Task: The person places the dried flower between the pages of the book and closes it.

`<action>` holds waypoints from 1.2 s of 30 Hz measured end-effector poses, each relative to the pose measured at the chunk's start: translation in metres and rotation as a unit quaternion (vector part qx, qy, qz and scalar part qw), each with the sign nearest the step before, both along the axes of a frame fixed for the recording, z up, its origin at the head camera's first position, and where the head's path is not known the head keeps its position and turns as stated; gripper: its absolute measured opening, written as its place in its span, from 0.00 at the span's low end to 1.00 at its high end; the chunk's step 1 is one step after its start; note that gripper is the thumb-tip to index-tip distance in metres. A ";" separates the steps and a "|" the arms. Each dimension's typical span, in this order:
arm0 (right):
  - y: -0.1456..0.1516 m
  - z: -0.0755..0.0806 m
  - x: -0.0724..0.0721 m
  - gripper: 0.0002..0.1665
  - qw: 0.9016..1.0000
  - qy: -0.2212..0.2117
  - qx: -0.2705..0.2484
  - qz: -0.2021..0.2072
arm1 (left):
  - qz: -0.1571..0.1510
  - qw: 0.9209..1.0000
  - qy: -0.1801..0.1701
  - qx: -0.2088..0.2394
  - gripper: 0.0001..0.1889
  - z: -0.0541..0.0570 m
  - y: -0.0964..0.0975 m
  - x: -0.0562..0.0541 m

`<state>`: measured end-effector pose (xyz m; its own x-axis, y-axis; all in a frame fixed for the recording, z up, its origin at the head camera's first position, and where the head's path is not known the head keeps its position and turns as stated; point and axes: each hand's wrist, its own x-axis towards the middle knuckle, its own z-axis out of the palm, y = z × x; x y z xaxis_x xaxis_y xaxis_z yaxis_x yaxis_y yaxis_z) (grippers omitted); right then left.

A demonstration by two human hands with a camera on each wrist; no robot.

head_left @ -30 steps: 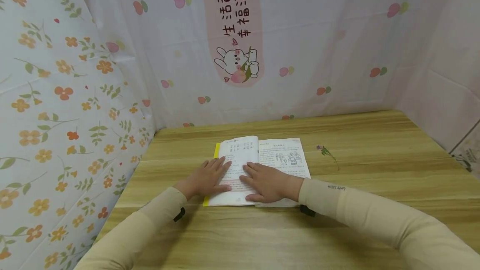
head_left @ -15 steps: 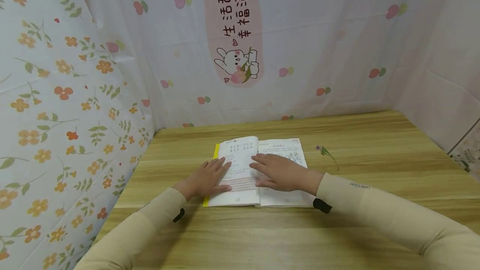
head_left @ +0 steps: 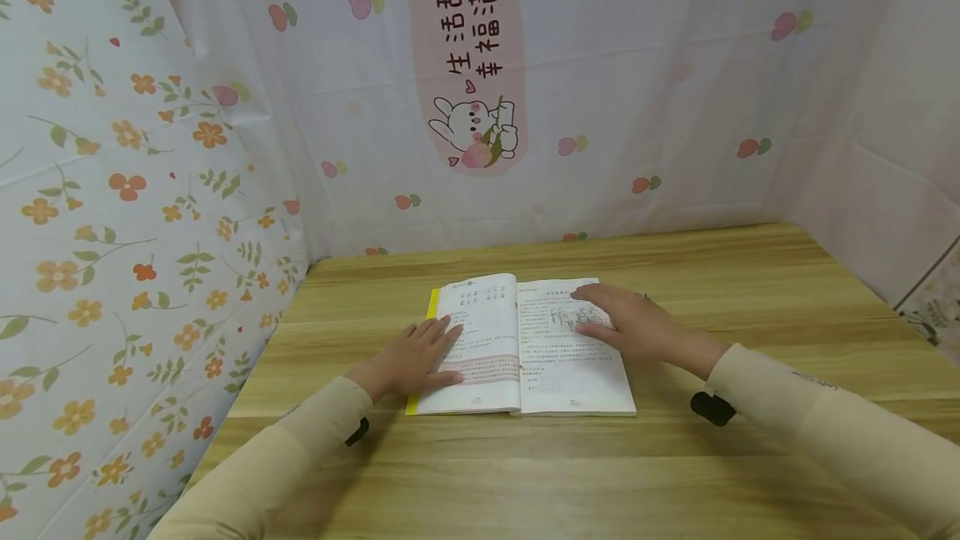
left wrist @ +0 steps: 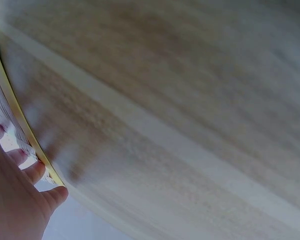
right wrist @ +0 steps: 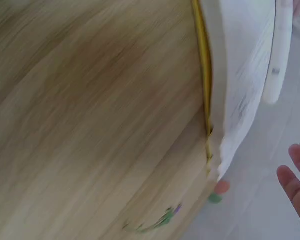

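Note:
An open book (head_left: 573,373) with a yellow cover edge lies on the wooden table, its printed pages spread left and right. Across the outer part of the left page rests my left hand (head_left: 415,358), fingers straight and spread. The left wrist view has this hand (left wrist: 17,200) at the yellow cover edge (left wrist: 21,117). My right hand (head_left: 637,325) is over the right page's outer edge, fingers extended and apart from the thumb, holding nothing. In the right wrist view, a small dried flower sprig (right wrist: 165,218) lies on the table beyond the book; in the head view that hand mostly hides it.
The wooden table (head_left: 465,473) runs back to a white curtain (head_left: 637,107) with printed fruit and a rabbit. A flower-patterned curtain (head_left: 150,215) borders the left side, and a pale one (head_left: 877,107) the right.
My right hand has slid from the middle of the book rightward across the right page to its outer edge, uncovering the print and now overlapping the sprig. My left hand has stayed put.

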<state>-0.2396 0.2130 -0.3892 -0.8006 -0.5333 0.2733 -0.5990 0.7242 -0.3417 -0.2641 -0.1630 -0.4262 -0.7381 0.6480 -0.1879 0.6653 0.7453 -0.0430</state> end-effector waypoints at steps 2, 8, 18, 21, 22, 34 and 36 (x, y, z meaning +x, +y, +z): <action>0.012 -0.001 -0.002 0.33 0.999 -0.013 -0.018 -0.024 | -0.001 1.000 0.001 0.005 0.46 0.000 0.000 0.000; 0.044 -0.007 -0.011 0.33 0.992 -0.058 -0.070 -0.083 | -0.001 1.000 -0.004 0.006 0.45 0.001 -0.001 0.000; 0.083 -0.019 -0.022 0.38 0.971 -0.132 -0.120 -0.157 | 0.012 1.000 -0.014 0.000 0.46 -0.001 0.000 -0.001; 0.091 -0.023 -0.025 0.38 0.966 -0.150 -0.126 -0.170 | 0.012 1.000 -0.013 -0.001 0.46 -0.002 0.000 0.000; 0.093 -0.024 -0.025 0.38 0.965 -0.155 -0.127 -0.171 | 0.011 1.000 -0.012 0.000 0.46 -0.002 0.000 0.001; 0.103 -0.033 -0.034 0.34 0.958 -0.194 -0.113 -0.179 | 0.011 1.000 -0.006 0.005 0.46 -0.001 0.000 0.003; 0.103 -0.034 -0.036 0.32 0.958 -0.193 -0.111 -0.181 | 0.013 1.000 -0.008 0.003 0.46 0.000 0.000 0.004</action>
<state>-0.2754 0.3165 -0.4235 -0.9863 -0.1651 -0.0056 -0.1207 0.7438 -0.6575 -0.2603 -0.1626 -0.4264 -0.7514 0.6301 -0.1957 0.6466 0.7623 -0.0282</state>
